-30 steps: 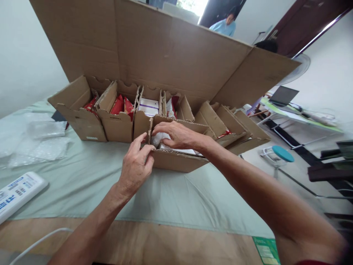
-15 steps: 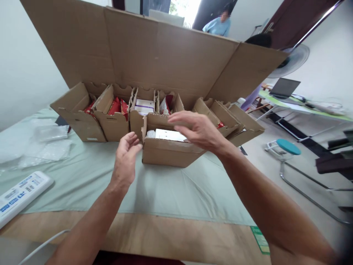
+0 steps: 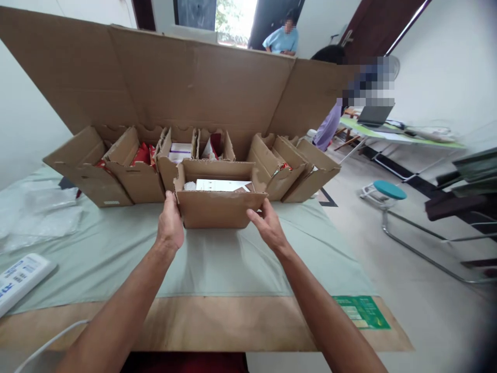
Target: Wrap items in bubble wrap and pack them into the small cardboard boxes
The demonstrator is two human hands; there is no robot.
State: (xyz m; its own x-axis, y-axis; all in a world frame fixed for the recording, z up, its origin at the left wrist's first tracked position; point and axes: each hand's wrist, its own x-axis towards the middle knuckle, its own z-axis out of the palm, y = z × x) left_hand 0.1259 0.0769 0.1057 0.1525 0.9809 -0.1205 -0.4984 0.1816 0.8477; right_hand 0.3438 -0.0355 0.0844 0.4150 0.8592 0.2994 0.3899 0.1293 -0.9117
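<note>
I count six rear bins (image 3: 143, 181) and one front cardboard bin (image 3: 219, 210), one white box (image 3: 217, 185) inside. My left hand (image 3: 170, 224) and right hand (image 3: 269, 226) have fingers clamped on its two ends; forearms slant inward.

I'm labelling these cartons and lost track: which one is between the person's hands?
The front carton, with a white box inside: the left hand and right hand are at its two ends, while the other cartons stand farther back.
</note>
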